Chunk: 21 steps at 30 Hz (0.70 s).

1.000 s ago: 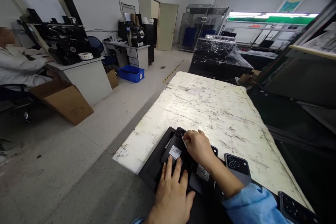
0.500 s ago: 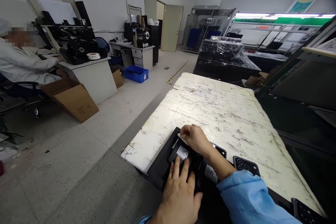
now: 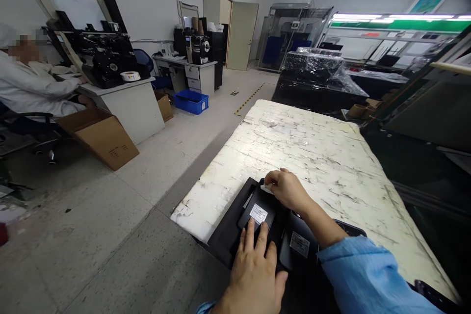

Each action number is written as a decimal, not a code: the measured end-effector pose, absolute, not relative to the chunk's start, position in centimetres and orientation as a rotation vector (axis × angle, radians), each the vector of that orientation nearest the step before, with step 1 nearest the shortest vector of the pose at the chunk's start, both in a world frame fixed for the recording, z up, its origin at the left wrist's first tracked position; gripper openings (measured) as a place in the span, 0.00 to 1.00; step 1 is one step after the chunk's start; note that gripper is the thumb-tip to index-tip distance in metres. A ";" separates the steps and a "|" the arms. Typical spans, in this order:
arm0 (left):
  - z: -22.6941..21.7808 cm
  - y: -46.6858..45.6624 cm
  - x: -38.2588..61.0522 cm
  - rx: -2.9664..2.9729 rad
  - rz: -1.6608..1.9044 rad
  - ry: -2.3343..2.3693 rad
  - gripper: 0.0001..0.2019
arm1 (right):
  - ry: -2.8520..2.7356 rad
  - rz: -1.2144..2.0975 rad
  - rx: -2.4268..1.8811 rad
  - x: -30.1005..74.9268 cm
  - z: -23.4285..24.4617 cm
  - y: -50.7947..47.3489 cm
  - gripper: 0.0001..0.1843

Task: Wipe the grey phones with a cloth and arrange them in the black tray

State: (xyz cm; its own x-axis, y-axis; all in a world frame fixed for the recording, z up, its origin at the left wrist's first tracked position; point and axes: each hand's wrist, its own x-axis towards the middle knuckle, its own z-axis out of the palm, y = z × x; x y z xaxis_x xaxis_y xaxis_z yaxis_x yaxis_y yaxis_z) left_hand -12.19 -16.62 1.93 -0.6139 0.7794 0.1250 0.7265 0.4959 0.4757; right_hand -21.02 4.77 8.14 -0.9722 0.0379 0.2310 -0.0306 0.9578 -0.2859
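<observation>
A black phone (image 3: 253, 199) with a white printed label (image 3: 258, 213) lies in a black tray (image 3: 226, 238) at the table's near edge. My left hand (image 3: 253, 272) rests on its lower part, fingers spread flat. At the phone's far end my right hand (image 3: 289, 189) pinches a small white cloth or wipe (image 3: 265, 189) against the top corner. A second labelled black phone (image 3: 289, 250) sits beside it, under my right forearm. Farther right another phone (image 3: 353, 228) shows part of its camera block, the rest hidden by my sleeve.
The scuffed, cream-coloured tabletop (image 3: 294, 142) stretches away ahead. One more dark phone (image 3: 434, 294) lies at the lower right. On the left are a seated person in white, a cardboard box (image 3: 106, 144) and a blue bin (image 3: 191, 103). Plastic-wrapped black stacks (image 3: 316, 78) stand beyond the table.
My right hand has slid a little to the right along the phone's far end with the white cloth or wipe. My left hand stays on the phone.
</observation>
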 end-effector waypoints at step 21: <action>2.3 -16.5 -12.3 1.276 0.725 2.683 0.24 | -2.621 0.343 -0.111 -17.0 4.8 3.8 0.14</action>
State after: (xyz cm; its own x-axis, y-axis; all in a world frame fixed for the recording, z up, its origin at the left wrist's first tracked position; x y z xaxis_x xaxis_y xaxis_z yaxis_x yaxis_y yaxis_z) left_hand -12.26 -16.46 2.34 -0.6492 0.7504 0.1243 0.7109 0.5405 0.4500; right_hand -16.96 3.77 4.78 -0.8764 0.1396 0.4610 0.0164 0.9651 -0.2612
